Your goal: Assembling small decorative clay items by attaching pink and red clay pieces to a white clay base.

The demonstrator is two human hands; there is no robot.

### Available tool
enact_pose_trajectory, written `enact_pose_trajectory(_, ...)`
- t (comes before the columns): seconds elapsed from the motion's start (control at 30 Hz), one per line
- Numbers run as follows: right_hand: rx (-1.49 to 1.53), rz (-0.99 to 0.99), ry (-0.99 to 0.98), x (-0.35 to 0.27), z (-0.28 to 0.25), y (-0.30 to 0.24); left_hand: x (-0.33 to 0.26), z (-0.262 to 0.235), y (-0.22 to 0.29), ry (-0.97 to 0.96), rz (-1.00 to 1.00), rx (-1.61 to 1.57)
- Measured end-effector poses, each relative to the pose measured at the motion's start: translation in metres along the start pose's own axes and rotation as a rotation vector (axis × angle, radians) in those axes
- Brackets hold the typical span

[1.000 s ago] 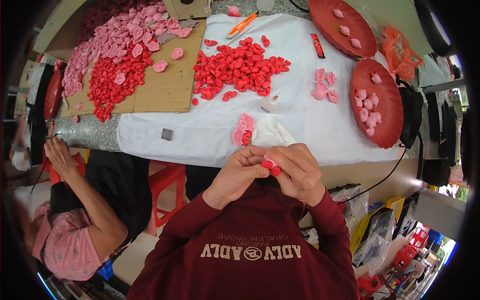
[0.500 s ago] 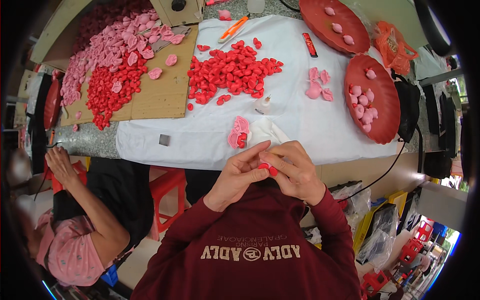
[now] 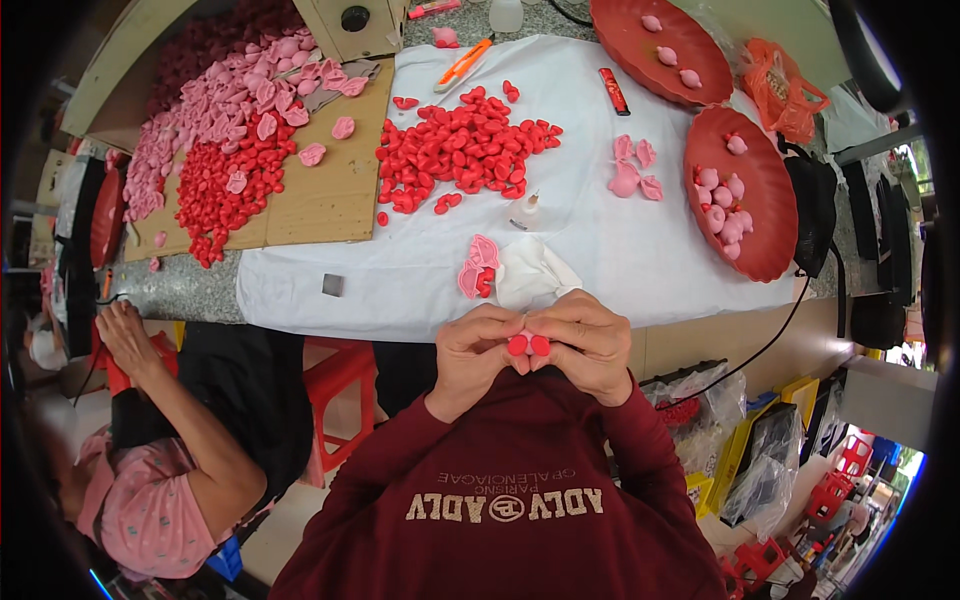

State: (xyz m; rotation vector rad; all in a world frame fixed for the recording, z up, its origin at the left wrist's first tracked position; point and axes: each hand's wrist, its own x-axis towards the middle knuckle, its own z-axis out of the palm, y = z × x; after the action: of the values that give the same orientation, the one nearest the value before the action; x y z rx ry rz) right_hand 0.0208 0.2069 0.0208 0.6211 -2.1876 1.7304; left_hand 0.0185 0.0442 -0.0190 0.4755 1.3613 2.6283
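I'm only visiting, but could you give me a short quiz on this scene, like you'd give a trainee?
1. True or false: the left hand and the right hand both hold one pink piece with two red ends.

2. Multiple choice: what lies just beyond the heap of small red pieces?
A) a red stool
B) an orange utility knife
C) a dropper bottle

3. Count: how many pink pieces show in the farther scalloped red dish?

Key: 1. True. 2. B. 3. Three.
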Motion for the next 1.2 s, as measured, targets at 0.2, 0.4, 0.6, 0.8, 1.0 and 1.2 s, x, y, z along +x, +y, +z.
enact_pose_trajectory(0.2, -0.01, -0.018, 0.059, 0.001, 0.007, -0.002, 0.0, -0.001, -0.003, 0.025, 0.006, -0.02)
enact_pose_trajectory(0.4, -0.015, -0.017, 0.083, 0.004, 0.014, -0.005, 0.001, -0.001, -0.01, 0.075, -0.157, -0.443)
enact_pose_trajectory(0.6, 0.197, 0.207, 0.106, -0.001, 0.009, 0.006, 0.013, 0.006, 0.014, 0.028, -0.146, -0.14)
enact_pose_trajectory(0.8, -0.042, 0.316, 0.042, 0.004, 0.004, -0.013, 0.016, 0.001, 0.012, 0.062, 0.084, 0.347)
enact_pose_trajectory(1.0, -0.285, 0.119, 0.011, 0.014, 0.002, -0.025, 0.018, 0.005, 0.018, 0.039, 0.233, 0.746)
enact_pose_trajectory(1.2, -0.382, 0.056, 0.031, 0.012, 0.009, -0.028, 0.018, 0.006, 0.025, 0.021, 0.268, 0.841)
